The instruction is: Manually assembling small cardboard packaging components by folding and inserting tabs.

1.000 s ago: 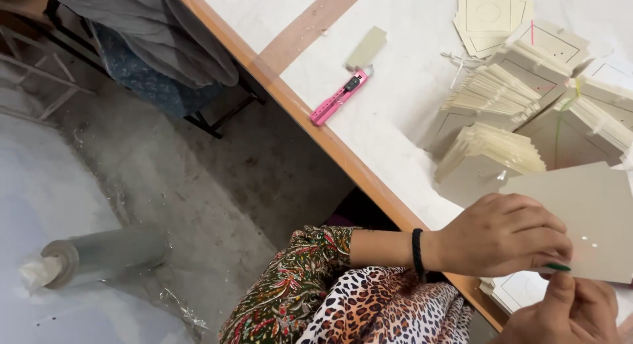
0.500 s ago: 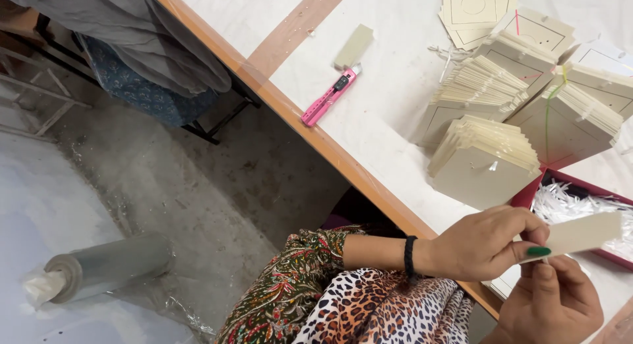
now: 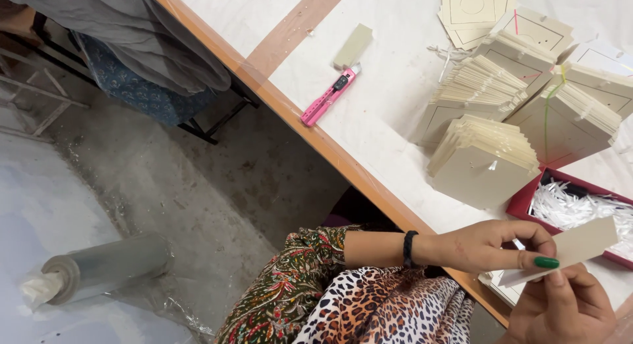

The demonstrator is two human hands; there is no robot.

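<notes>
Beige rectangular card strip (image 3: 572, 246) — held above the near table edge, pinched by both hands. Left hand (image 3: 494, 246): thumb and green-nailed forefinger closed on the strip. Right hand (image 3: 560, 308): gripping it from below. Just beyond — red tray of white shredded paper (image 3: 580, 209); fanned stacks of beige cards (image 3: 484, 160). Farther off on the white table (image 3: 389, 87): pink utility knife (image 3: 328, 97).

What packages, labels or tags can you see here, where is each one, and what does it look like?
Beige card strip: rectangular, pinched between left hand and right hand.
Fanned stacks of cream card tags: on the table, right side.
Red box: right edge, holds shredded white paper.
Small beige card: beside the pink cutter.
</notes>
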